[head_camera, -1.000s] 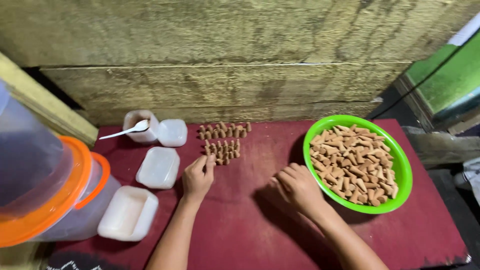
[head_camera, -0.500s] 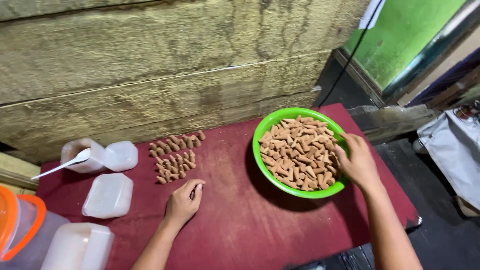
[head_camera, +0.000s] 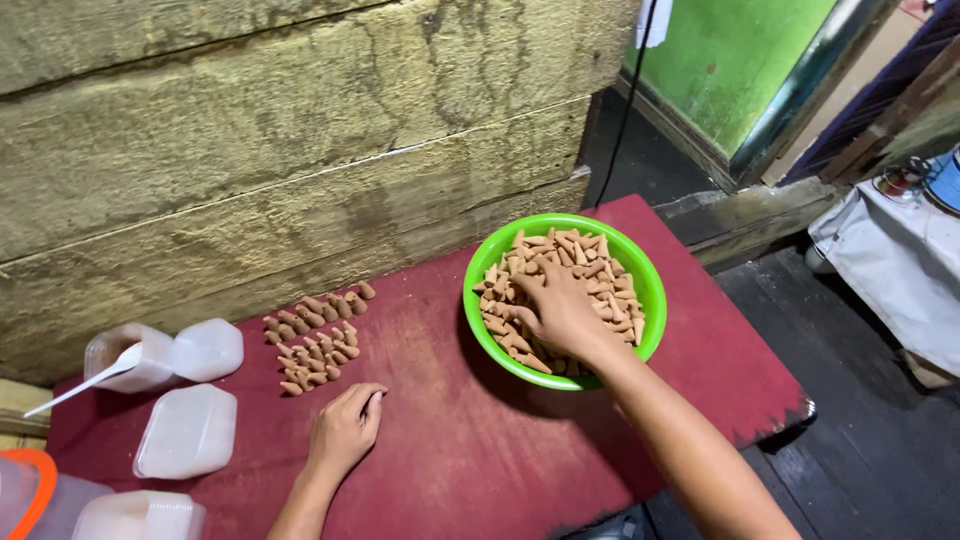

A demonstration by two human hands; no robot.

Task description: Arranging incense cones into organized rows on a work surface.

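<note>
The person's right hand [head_camera: 560, 310] is down in the green bowl [head_camera: 650, 300], palm down and fingers curled over the heap of small tan cones [head_camera: 600, 270]; whether it has closed on any of them cannot be told, since the fingertips are buried in the pile. The left hand [head_camera: 345, 430] rests on the dark red tabletop [head_camera: 480, 450], loosely curled with fingers bent under and holding nothing that shows, just below the rows of cones [head_camera: 315, 340] laid out near the rough wooden wall [head_camera: 250, 150]. The step in hand looks like gathering a fresh batch from the bowl, with the laid-out rows as the place they belong. The next move would call for lifting a small clutch of cones clear of the rim without spilling and carrying them across to the rows, where the left hand is placed to help set them in line. Left of the rows stand white plastic tubs [head_camera: 190, 430] and a container with a white spoon [head_camera: 90, 380].
</note>
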